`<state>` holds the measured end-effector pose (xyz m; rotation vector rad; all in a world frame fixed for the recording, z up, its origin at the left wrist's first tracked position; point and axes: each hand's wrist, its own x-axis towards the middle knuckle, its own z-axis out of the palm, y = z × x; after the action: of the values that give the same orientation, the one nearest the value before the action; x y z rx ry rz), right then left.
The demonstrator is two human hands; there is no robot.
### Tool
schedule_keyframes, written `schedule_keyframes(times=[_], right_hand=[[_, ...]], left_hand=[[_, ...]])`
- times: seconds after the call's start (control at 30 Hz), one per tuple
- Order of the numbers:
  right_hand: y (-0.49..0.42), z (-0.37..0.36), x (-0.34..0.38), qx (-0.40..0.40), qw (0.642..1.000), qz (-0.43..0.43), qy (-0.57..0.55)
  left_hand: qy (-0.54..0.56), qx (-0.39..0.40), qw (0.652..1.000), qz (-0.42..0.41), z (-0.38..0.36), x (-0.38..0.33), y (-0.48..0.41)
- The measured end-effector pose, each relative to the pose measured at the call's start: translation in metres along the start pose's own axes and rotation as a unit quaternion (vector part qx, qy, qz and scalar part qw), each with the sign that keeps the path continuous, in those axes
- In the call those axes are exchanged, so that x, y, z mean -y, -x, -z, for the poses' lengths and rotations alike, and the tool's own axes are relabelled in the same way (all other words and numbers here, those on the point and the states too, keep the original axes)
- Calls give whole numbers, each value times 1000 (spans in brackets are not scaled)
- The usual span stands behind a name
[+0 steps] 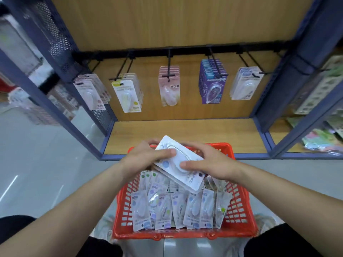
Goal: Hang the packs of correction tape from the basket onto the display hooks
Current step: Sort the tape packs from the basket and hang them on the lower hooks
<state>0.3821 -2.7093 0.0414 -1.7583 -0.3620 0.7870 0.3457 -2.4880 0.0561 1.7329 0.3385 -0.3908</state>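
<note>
Left grip (pixel 148 156) and right grip (pixel 209 162) both curl round a stack of packs (pixel 182 155) just above the basket (pixel 239 204). Light, stiff card, slick blisters, I'd judge: pinch the edges, hang-holes clear for the hooks (pixel 169 62).

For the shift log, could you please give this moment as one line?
left hand, right hand: grip packs | place: over basket | hooks: untouched

Colours around the red basket (pixel 239 206)
Over its red lattice, white packs (pixel 178 162) with pale-blue dots; beyond it hang pink packs (pixel 169 86), purple packs (pixel 212 84) and a yellow-marked pack (pixel 127 95) on tan wood-grain board (pixel 185 25), framed in slate-blue perforated metal (pixel 55 34).
</note>
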Motion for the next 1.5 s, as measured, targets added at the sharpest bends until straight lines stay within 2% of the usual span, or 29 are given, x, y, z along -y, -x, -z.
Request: schedule_keyframes(times=[0.07, 0.17, 0.27, 0.37, 0.43, 0.53, 0.73, 0.97, 1.07, 1.33, 1.5], right_hand=[[12, 13, 16, -21, 999, -22, 18], [25, 26, 30, -81, 996, -6, 23], [24, 28, 31, -183, 981, 29, -65], [18, 25, 28, -265, 949, 20, -171], [18, 20, 31, -262, 937, -2, -231], [15, 12, 29, -219, 948, -6, -230], [1, 27, 28, -247, 933, 50, -255], [0, 45, 29, -262, 929, 86, -247], [1, 51, 29, -254, 935, 90, -231], [23, 81, 35, -278, 927, 117, -224], [35, 118, 32, -274, 936, 99, -199]], left_hand=[[-26, 44, 999, -9, 1, -18, 9], [-13, 65, 998, -18, -4, -36, 18], [61, 8, 998, -30, -19, -40, 20], [159, -64, 984, -36, -34, -42, 13], [228, -87, 969, -33, -41, -44, 7], [260, -106, 959, -26, -52, -41, 0], [234, -78, 969, -33, -62, -48, -18], [97, -17, 991, -93, -61, -69, -34], [56, -19, 992, -110, -71, -76, -31], [113, -84, 982, -126, -107, -94, -37], [148, -36, 983, -104, -119, -107, -45]])
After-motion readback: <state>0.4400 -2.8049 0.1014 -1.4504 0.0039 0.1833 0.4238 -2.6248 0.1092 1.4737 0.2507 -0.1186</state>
